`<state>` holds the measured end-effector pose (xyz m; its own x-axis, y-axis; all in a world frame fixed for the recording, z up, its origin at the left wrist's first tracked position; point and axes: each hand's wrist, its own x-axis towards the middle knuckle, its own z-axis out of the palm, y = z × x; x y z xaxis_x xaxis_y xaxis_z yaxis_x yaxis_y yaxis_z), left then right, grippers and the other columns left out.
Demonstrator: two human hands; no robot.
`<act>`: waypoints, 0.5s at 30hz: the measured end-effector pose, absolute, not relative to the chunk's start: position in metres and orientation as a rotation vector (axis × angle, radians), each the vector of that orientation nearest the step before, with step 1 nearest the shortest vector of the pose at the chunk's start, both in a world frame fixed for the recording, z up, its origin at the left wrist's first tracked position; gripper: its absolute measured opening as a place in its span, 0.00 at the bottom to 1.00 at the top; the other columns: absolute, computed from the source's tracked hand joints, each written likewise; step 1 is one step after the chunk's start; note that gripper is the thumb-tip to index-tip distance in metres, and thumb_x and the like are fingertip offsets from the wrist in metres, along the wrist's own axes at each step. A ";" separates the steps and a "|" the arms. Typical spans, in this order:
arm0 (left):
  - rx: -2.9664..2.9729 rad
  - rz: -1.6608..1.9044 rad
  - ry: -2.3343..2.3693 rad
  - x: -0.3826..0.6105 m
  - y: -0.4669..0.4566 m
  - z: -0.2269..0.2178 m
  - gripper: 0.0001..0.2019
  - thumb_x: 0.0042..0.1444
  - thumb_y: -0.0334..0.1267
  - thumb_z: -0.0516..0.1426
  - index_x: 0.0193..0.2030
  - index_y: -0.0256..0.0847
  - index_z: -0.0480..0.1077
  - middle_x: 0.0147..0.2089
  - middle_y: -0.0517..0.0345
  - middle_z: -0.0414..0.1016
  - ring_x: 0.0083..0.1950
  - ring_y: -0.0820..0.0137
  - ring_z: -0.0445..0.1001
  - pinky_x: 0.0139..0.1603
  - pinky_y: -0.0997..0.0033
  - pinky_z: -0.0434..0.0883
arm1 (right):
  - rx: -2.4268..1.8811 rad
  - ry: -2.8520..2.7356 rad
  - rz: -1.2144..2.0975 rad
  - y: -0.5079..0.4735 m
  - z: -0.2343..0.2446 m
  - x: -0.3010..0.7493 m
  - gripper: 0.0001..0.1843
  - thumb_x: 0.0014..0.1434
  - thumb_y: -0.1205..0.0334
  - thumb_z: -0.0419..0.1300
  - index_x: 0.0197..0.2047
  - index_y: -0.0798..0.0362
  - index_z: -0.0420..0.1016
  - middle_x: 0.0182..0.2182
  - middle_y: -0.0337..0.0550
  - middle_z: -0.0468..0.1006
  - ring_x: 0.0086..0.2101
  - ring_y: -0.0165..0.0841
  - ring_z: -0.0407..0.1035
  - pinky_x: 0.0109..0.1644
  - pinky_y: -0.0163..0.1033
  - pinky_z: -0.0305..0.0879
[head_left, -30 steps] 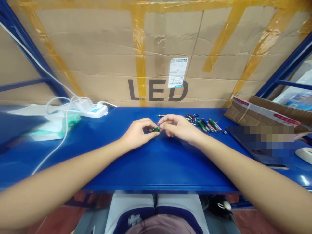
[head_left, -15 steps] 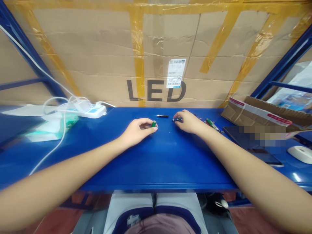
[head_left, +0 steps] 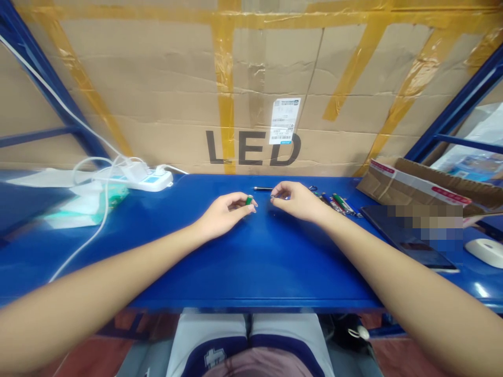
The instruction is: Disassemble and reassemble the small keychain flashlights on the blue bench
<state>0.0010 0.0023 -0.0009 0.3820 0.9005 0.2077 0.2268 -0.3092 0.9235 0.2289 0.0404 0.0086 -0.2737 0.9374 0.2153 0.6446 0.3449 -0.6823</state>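
Note:
My left hand (head_left: pixel 223 211) rests on the blue table (head_left: pixel 251 262) and pinches a small green tube-shaped piece (head_left: pixel 249 199) between thumb and fingers. A short way to its right, my right hand (head_left: pixel 295 200) is closed on a small metal part (head_left: pixel 276 196), too small to name. A thin dark pen-like rod (head_left: pixel 262 188) lies on the table just behind the gap between the hands. A row of several small coloured pen-like items (head_left: pixel 336 203) lies right of my right hand.
A taped cardboard sheet marked LED (head_left: pixel 253 147) stands behind the table. A white power strip with cables (head_left: pixel 147 178) and a tissue pack (head_left: pixel 92 201) lie at the left. A dark tablet (head_left: pixel 408 238), a cardboard box (head_left: pixel 416 186) and a white mouse (head_left: pixel 485 251) sit at the right.
One second ago both hands met at the green piece. My right hand went right to the row of items, then came back toward the left hand holding a small part.

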 end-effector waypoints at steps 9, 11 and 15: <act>1.562 1.072 0.890 0.003 0.001 -0.002 0.05 0.61 0.37 0.56 0.37 0.39 0.66 0.27 0.66 0.61 0.25 0.78 0.59 0.27 0.75 0.57 | -0.819 -2.028 0.646 0.004 0.013 0.201 0.08 0.59 0.61 0.64 0.40 0.54 0.78 0.31 0.41 0.78 0.29 0.29 0.67 0.36 0.38 0.66; 1.592 1.074 0.915 0.003 -0.001 -0.001 0.06 0.61 0.39 0.57 0.37 0.38 0.67 0.27 0.66 0.60 0.25 0.78 0.56 0.27 0.75 0.54 | -0.764 -2.061 0.512 0.001 0.013 0.200 0.06 0.60 0.63 0.63 0.41 0.53 0.79 0.33 0.41 0.79 0.31 0.30 0.68 0.38 0.38 0.66; 1.723 1.049 0.949 0.003 -0.003 0.001 0.13 0.62 0.47 0.58 0.39 0.37 0.71 0.29 0.63 0.64 0.27 0.77 0.57 0.29 0.74 0.56 | -0.689 -2.106 0.330 -0.003 0.014 0.199 0.06 0.60 0.68 0.61 0.41 0.52 0.77 0.35 0.41 0.79 0.32 0.30 0.69 0.40 0.38 0.67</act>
<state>0.0031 -0.0034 0.0009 0.3505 0.9028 0.2494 0.1582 -0.3195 0.9343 0.1993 -0.0026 0.0136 -0.4671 0.5839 0.6640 0.3527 0.8117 -0.4657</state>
